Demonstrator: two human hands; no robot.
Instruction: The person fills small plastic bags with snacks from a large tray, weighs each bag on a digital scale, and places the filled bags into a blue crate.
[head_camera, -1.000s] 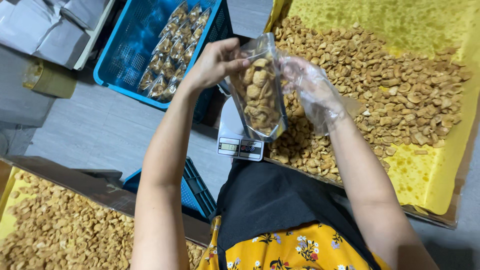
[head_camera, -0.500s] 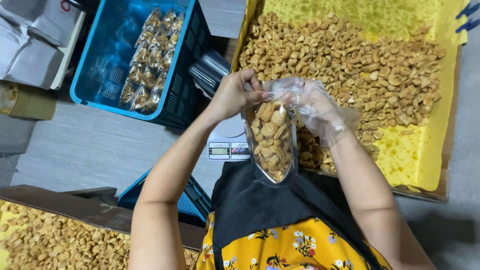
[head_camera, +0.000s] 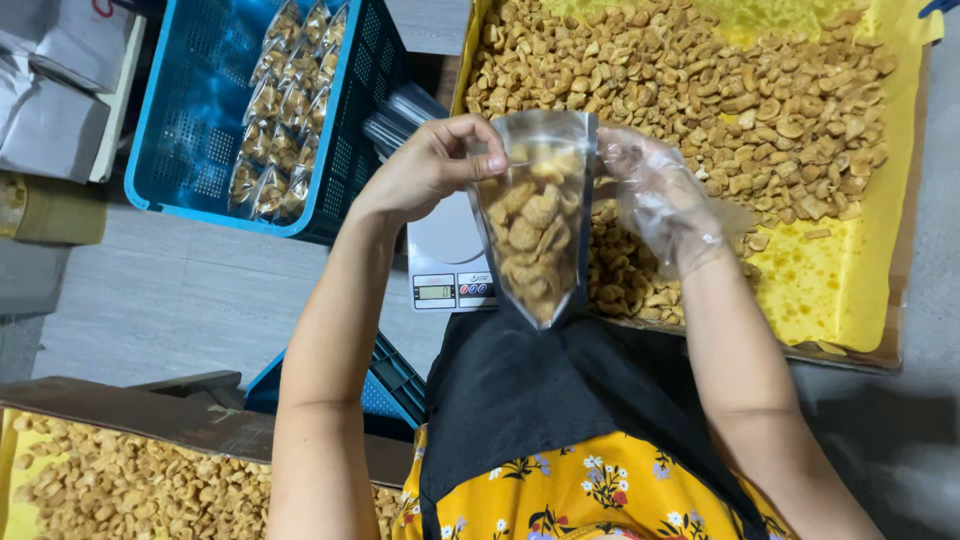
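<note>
A clear plastic pouch (head_camera: 535, 225) filled with cashew nuts hangs upright in front of me, held at its top by both hands. My left hand (head_camera: 432, 165), bare, pinches the pouch's upper left corner. My right hand (head_camera: 660, 205), in a thin clear plastic glove, grips the upper right edge. Just behind and below the pouch sits a small grey digital scale (head_camera: 445, 262) with nothing on its plate.
A yellow-lined tray (head_camera: 850, 290) heaped with loose cashews (head_camera: 700, 90) fills the upper right. A blue plastic crate (head_camera: 190, 110) with several filled pouches stands upper left. Another yellow tray of cashews (head_camera: 110, 485) lies lower left. White boxes (head_camera: 55, 80) sit far left.
Both hands have brought the filled pouch lower and closer toward me, and the view has shifted so the scale and blue crate sit higher in frame.
</note>
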